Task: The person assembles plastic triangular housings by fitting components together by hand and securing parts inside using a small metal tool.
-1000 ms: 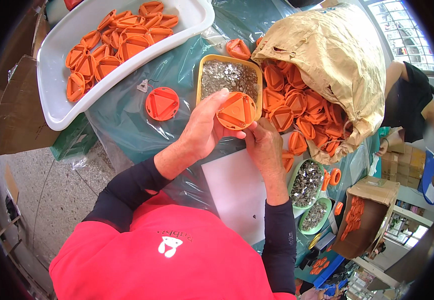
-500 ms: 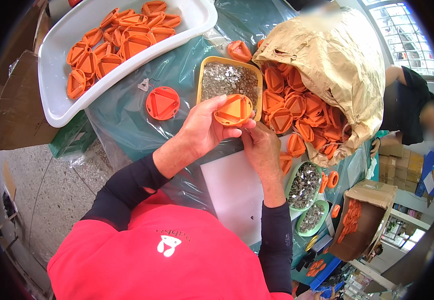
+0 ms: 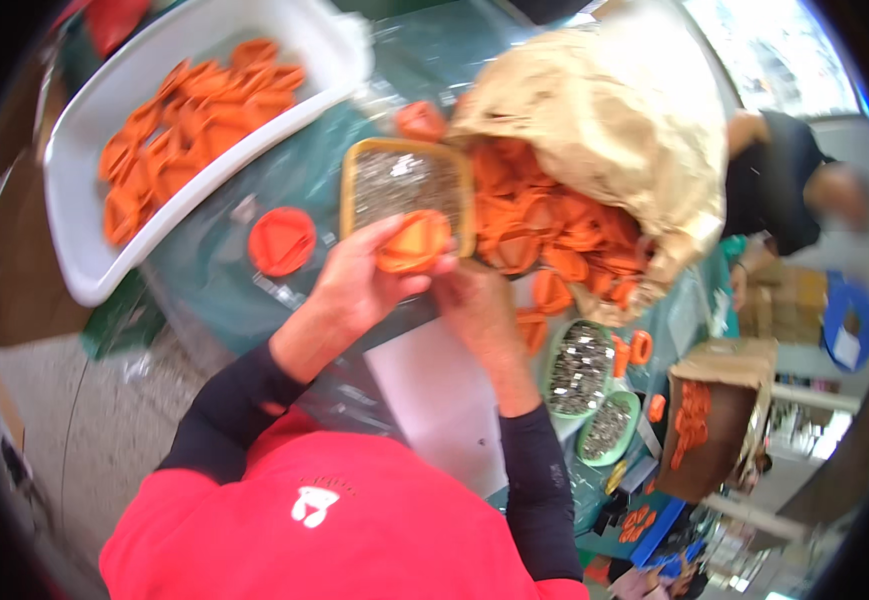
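My left hand (image 3: 352, 287) is closed around a round orange plastic housing (image 3: 413, 242) with a triangular recess in its face. The housing is held over the near edge of a yellow tray (image 3: 347, 190) of small shiny metal pieces. Close beside it, at its lower right, my right hand (image 3: 476, 303) has its fingers drawn together. Whatever those fingers pinch is hidden, and the picture is blurred. Left of my hands, a redder round housing (image 3: 282, 241) lies on the green plastic-covered table (image 3: 326, 367).
A white tub (image 3: 76, 250) of orange housings stands at the far left. A tan sack (image 3: 594, 95) spills more at the right. Near it are two green trays (image 3: 552, 385) of metal bits, a white sheet (image 3: 429, 390) and a cardboard box (image 3: 719, 460). A person (image 3: 779, 180) is at far right.
The whole view has shifted, so most things sit further left in the picture, and it is now blurred. My left hand still holds the housing, with my right hand beside it.
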